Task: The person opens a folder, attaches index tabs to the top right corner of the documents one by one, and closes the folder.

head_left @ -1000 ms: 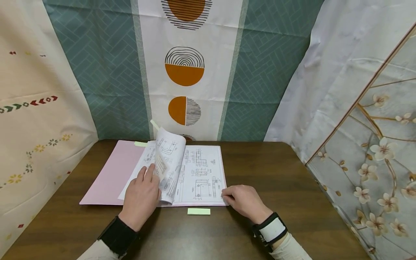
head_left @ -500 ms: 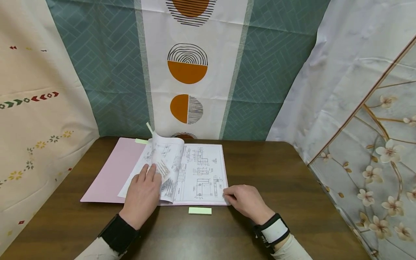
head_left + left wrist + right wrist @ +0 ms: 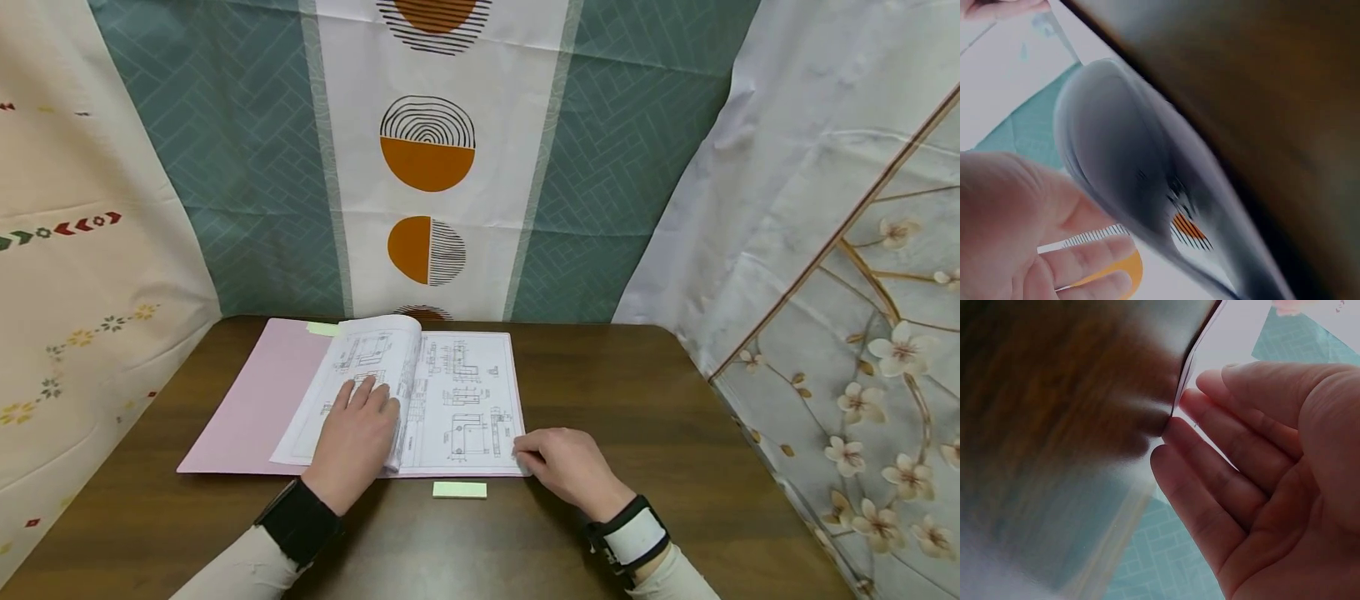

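A pink folder (image 3: 247, 417) lies spread on the table with printed technical drawings inside. My left hand (image 3: 352, 446) rests with extended fingers on the turned sheets (image 3: 378, 333), which bulge upward near the fold. In the left wrist view, the curled sheets (image 3: 1110, 137) arch beside the fingers of that hand. On the right side lies a flat drawing sheet (image 3: 468, 392). At its lower right corner, my right hand (image 3: 570, 468) touches the edge with loosely bent fingers; in the right wrist view, the fingertips (image 3: 1175, 428) meet the corner and the thumb stands apart from it.
A light green sticky-note pad (image 3: 460, 490) lies on the brown wooden table (image 3: 600, 383), just in front of the folder. A green sticky tab (image 3: 322, 329) shows at the folder's top edge. Patterned cloths (image 3: 637, 167) hang behind and at both sides.
The lifted sheets have come down to the left and lie flatter. My left hand has shifted slightly right onto them. The upright green tab is out of sight. My right hand stays put.
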The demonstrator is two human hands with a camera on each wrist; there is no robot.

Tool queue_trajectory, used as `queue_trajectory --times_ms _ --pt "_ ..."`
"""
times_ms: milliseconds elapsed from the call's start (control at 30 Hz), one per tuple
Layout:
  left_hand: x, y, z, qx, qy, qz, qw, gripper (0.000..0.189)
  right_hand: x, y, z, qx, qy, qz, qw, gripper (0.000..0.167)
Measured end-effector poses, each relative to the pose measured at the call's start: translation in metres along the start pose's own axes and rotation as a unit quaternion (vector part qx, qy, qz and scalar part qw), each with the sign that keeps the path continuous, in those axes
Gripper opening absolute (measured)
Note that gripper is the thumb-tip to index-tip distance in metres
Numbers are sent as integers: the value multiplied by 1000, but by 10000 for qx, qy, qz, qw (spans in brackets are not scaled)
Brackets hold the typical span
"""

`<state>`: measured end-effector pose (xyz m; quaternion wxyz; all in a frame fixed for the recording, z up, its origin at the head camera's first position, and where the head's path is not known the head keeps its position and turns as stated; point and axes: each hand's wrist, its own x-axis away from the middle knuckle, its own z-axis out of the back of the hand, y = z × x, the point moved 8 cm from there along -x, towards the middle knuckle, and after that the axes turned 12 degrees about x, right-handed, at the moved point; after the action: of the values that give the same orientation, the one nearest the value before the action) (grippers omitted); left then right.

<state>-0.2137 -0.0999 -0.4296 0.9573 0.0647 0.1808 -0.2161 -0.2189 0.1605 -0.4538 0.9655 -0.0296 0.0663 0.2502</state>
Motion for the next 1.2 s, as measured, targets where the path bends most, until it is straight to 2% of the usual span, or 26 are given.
queue_trajectory --times_ms 67,200,367,567,900,1067,1200 --pt "-10 7 -4 61 -106 -117 9999 26 0 0 1 -3 24 25 10000 12" --pt "-30 19 -14 249 -409 -282 9985 28 0 0 1 -22 62 20 10000 14" --pt "-43 18 -28 357 -795 -59 9962 29 0 -1 -1 -48 31 9 10000 17" --pt "-42 9 -41 413 -1146 134 9925 36 -1 -1 -1 -62 -26 -13 10000 18" --pt "-41 4 -41 351 -1335 -17 9904 35 2 2 -2 -145 -56 -154 9998 17" --pt "-41 -1 -47 495 -1468 151 9878 39 1 2 -1 -215 -78 -152 9996 18" --pt "-43 -3 -46 603 -1452 251 9872 41 -1 4 0 -197 -109 -156 9996 19"
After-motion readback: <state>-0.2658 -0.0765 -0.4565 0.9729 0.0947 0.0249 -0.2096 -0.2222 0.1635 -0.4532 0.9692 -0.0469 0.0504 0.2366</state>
